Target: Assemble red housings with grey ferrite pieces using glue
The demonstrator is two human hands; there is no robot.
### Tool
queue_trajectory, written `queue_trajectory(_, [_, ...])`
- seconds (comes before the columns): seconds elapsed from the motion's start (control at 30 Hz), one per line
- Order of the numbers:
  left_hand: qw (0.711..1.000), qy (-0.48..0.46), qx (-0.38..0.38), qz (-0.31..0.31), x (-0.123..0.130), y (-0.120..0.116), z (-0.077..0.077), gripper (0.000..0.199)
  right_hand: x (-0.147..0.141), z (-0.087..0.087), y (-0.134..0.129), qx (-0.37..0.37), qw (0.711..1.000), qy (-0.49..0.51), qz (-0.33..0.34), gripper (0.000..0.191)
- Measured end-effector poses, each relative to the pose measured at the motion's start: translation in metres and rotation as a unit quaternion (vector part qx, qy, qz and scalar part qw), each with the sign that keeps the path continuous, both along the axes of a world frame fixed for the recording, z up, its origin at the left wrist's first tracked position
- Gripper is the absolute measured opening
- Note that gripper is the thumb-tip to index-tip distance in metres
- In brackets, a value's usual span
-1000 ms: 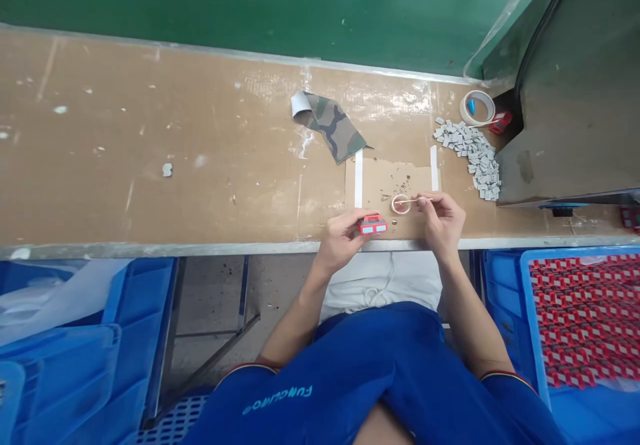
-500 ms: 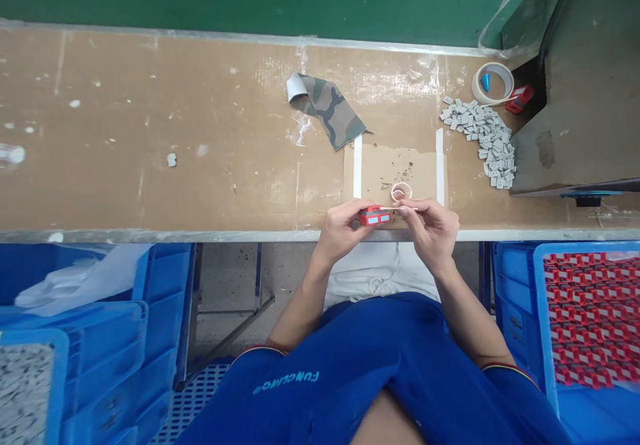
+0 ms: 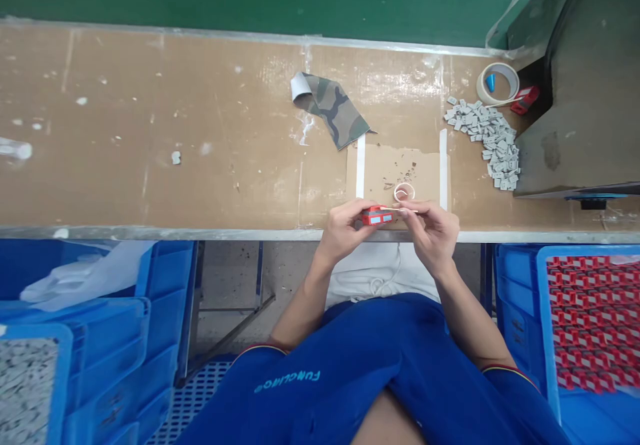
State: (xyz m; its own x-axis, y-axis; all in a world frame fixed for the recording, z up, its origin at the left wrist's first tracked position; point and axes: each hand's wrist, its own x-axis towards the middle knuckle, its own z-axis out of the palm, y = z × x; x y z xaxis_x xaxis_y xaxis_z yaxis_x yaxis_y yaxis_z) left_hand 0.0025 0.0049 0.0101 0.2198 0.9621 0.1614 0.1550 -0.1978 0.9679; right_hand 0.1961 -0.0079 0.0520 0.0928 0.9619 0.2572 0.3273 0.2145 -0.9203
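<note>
My left hand [image 3: 344,230] grips a small red toy part [image 3: 379,217] with light blue panels, over the table's front edge. Between the closed fingers of my right hand [image 3: 434,235] is a thin wooden stick [image 3: 399,209], its tip at the top of the red part. Just beyond my fingers stands a small round cup [image 3: 404,192] on a cardboard sheet [image 3: 380,165] taped at both sides. Dark crumbs are scattered behind the cup.
A camouflage strip [image 3: 336,108] lies behind the cardboard. To the right are a pile of small grey pieces [image 3: 493,139], a tape roll [image 3: 482,91] and another red part [image 3: 525,100]. Blue crates [image 3: 547,338] of red parts and blue crates [image 3: 165,298] flank my body.
The whole view has shifted slightly, so the table things appear a little further right. Both hands keep their holds on the red part and the stick, with almost no other movement.
</note>
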Motion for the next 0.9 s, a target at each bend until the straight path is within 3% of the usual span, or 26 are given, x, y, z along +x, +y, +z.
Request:
queue_trajectory(0.1, [1.000, -0.004, -0.013, -0.001, -0.001, -0.001, -0.002, 0.023, 0.009, 0.005, 0.006, 0.055, 0.997, -0.024, -0.045, 0.014])
queue_trajectory(0.23, [0.999, -0.012, -0.029, -0.007, -0.002, -0.001, -0.002, 0.026, 0.019, -0.003, 0.015, 0.045, 0.988, -0.108, -0.100, 0.023])
queue_trajectory(0.37, [0.999, -0.008, -0.032, -0.011, -0.005, -0.001, -0.005, 0.029, 0.021, -0.015, 0.018, 0.034, 0.993, -0.114, -0.008, 0.020])
queue_trajectory(0.43, [1.000, -0.006, -0.029, -0.008, -0.006, -0.001, -0.007, 0.029, 0.028, -0.014, 0.026, 0.035, 0.991, -0.127, 0.034, 0.031])
queue_trajectory(0.5, [1.000, -0.007, -0.027, -0.007, -0.007, -0.001, -0.009, 0.028, 0.043, -0.008, 0.046, 0.032, 0.985, -0.169, 0.028, 0.036])
queue_trajectory(0.63, [0.999, -0.026, -0.024, -0.011, -0.006, -0.001, -0.009, 0.028, 0.087, 0.004, 0.116, -0.020, 0.948, -0.311, -0.065, 0.025])
queue_trajectory(0.73, [0.999, -0.032, -0.022, -0.007, -0.005, -0.001, -0.008, 0.027, 0.107, 0.002, 0.162, -0.060, 0.912, -0.402, -0.051, 0.026])
queue_trajectory(0.8, [0.999, -0.034, -0.022, -0.006, -0.005, -0.001, -0.007, 0.027, 0.112, -0.001, 0.176, -0.077, 0.893, -0.442, -0.017, 0.024])
queue_trajectory(0.9, [0.999, -0.044, -0.025, -0.006, -0.004, -0.001, -0.006, 0.027, 0.113, -0.004, 0.177, -0.074, 0.884, -0.461, -0.001, 0.016])
